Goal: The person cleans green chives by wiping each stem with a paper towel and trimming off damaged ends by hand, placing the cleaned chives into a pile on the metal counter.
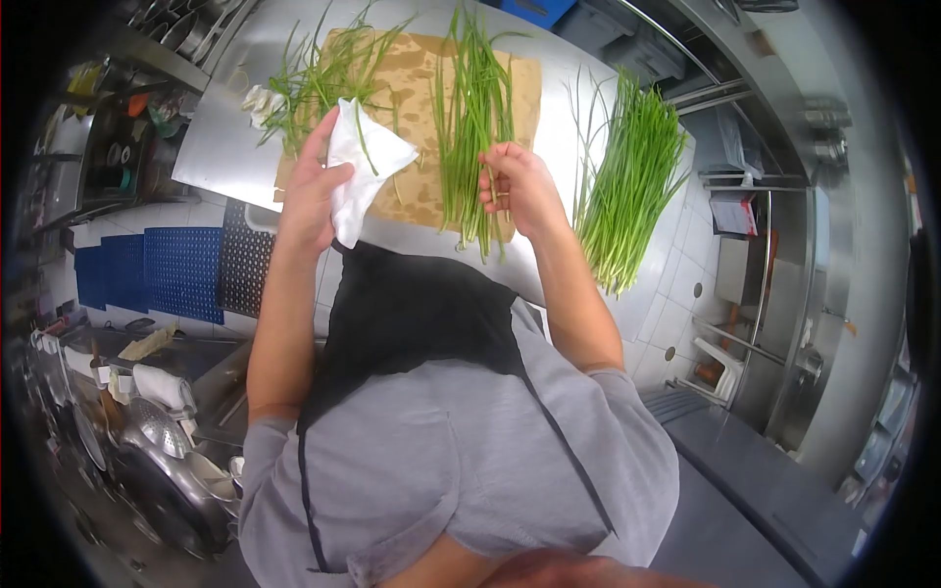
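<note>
My left hand (pixel 316 191) is closed round a folded white cloth (pixel 365 167), which may be a paper towel. A green blade lies across the cloth. With its fingers curled in a pinch, my right hand (pixel 524 188) grips chives at the right side of a loose bunch of long green chives (pixel 469 118). That bunch lies on a wet brown sheet of paper or cardboard (pixel 417 73). Behind my left hand are scattered, tangled chives (pixel 328 73). To the right of my right hand rests a larger, thick bundle of chives (pixel 632 176), its pale ends pointing towards me.
The steel table (pixel 221 147) has its near edge just in front of my black apron (pixel 412 314). A crumpled whitish piece (pixel 263 105) lies at the table's left. Blue perforated mats (pixel 184 272) cover floor at left. Pans and a skimmer (pixel 159 427) are at lower left.
</note>
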`<act>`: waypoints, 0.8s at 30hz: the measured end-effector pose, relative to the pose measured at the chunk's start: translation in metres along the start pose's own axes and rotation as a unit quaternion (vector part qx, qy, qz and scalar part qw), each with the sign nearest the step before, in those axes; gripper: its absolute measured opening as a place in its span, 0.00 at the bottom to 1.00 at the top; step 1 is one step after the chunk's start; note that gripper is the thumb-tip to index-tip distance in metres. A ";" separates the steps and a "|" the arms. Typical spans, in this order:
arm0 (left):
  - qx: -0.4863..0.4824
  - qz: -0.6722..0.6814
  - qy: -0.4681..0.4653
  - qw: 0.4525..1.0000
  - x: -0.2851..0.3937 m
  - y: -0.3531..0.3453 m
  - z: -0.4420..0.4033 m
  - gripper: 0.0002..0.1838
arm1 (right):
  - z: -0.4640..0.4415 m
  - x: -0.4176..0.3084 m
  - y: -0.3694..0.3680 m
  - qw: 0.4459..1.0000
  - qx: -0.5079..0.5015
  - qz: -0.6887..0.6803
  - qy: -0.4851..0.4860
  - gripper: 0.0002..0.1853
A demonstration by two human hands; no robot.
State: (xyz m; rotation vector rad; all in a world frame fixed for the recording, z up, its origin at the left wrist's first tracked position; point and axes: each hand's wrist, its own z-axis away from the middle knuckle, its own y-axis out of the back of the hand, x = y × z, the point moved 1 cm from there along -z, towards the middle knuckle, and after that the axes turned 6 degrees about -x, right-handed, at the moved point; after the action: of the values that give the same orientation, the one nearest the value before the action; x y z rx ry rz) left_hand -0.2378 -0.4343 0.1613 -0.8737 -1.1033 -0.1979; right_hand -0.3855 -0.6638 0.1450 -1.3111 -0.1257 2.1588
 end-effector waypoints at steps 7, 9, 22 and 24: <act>0.009 0.054 0.011 0.998 0.000 0.005 -0.004 0.39 | 0.007 -0.025 -0.028 0.976 0.052 0.143 0.155 0.09; 0.026 0.031 0.021 0.999 -0.003 0.003 0.002 0.40 | -0.008 -0.017 -0.020 0.979 0.053 0.140 0.136 0.08; -0.047 -0.159 0.094 0.982 -0.004 -0.010 -0.004 0.16 | 0.010 -0.027 -0.053 0.973 0.041 0.101 0.205 0.02; -0.045 -0.130 0.085 0.987 -0.003 -0.025 -0.010 0.13 | 0.014 -0.026 -0.057 0.975 0.018 0.093 0.201 0.02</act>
State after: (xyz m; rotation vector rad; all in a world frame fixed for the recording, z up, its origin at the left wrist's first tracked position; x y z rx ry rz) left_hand -0.2464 -0.4587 0.1700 -0.7753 -1.0525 -0.5332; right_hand -0.3631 -0.6285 0.1934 -1.7666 0.2074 1.9829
